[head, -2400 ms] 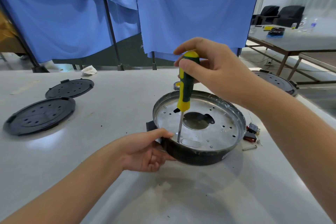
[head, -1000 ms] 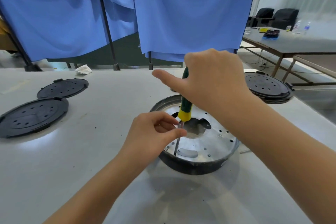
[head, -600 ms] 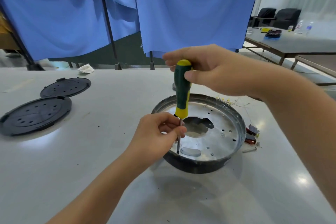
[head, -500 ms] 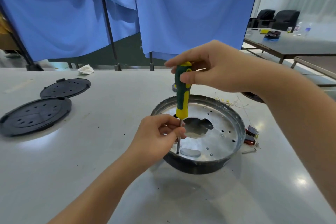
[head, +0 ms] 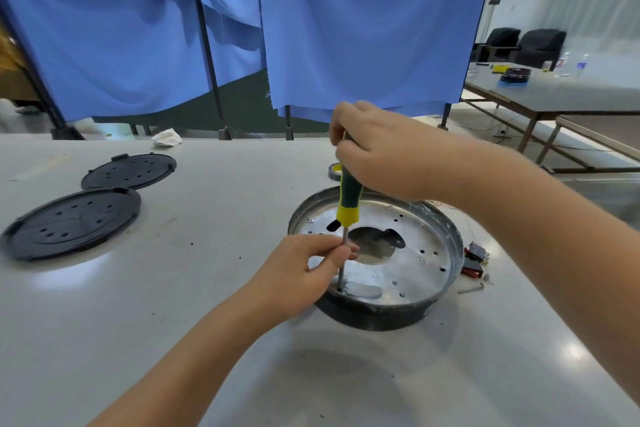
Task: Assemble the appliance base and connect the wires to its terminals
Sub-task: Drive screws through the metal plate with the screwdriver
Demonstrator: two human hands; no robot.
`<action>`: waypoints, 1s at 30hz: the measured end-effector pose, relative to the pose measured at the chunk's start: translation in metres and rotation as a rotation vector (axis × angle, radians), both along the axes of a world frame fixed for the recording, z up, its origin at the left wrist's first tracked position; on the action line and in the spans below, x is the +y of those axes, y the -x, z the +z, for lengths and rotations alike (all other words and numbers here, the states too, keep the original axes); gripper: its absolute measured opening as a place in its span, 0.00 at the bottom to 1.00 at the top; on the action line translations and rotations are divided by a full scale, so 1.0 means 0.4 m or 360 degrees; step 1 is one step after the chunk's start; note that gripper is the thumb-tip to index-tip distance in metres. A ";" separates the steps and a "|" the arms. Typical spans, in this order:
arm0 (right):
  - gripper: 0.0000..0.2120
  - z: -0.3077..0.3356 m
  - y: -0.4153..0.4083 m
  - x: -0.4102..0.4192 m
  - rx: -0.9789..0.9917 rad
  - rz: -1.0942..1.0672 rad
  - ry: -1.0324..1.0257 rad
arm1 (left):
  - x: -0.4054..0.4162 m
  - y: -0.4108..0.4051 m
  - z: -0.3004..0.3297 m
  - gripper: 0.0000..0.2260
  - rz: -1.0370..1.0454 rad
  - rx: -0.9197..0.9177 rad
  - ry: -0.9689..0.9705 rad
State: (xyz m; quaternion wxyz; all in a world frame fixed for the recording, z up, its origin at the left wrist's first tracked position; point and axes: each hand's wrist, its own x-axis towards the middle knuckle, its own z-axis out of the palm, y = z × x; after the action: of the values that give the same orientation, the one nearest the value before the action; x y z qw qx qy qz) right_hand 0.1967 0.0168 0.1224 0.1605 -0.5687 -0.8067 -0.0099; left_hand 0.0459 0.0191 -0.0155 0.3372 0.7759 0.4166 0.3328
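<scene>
While right hand is gripping the screwdriver handle, left hand is pinching its shaft; thin, stiff metal base looks light, best steadied at rim.

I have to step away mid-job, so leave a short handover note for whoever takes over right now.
Right hand grips the screwdriver handle. Left hand pinches its shaft, tip down at the near inner edge of the appliance base on the table.
Done: metal plate sits in the base.
Left: finish this screw; red switch parts and a loose screw lie right of the base, wires not yet connected.
</scene>
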 end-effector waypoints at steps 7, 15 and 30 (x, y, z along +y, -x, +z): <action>0.06 0.052 -0.051 -0.011 -0.0114 0.0178 0.0157 | 0.018 0.020 -0.026 0.13 -0.0096 0.0270 -0.0102; 0.25 0.040 -0.019 -0.011 -0.0641 -0.0026 -0.0374 | 0.027 0.034 -0.036 0.35 -0.0214 0.0707 -0.0386; 0.25 0.042 0.038 -0.029 -0.0775 -0.0096 -0.0416 | 0.027 0.031 -0.031 0.36 -0.0214 0.0811 -0.0419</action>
State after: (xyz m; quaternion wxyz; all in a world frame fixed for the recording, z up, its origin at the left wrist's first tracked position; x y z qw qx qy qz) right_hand 0.1814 0.0051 0.1393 0.0336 -0.5477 -0.7962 -0.2550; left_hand 0.0334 0.0300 -0.0278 0.1395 0.8974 0.3887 0.1553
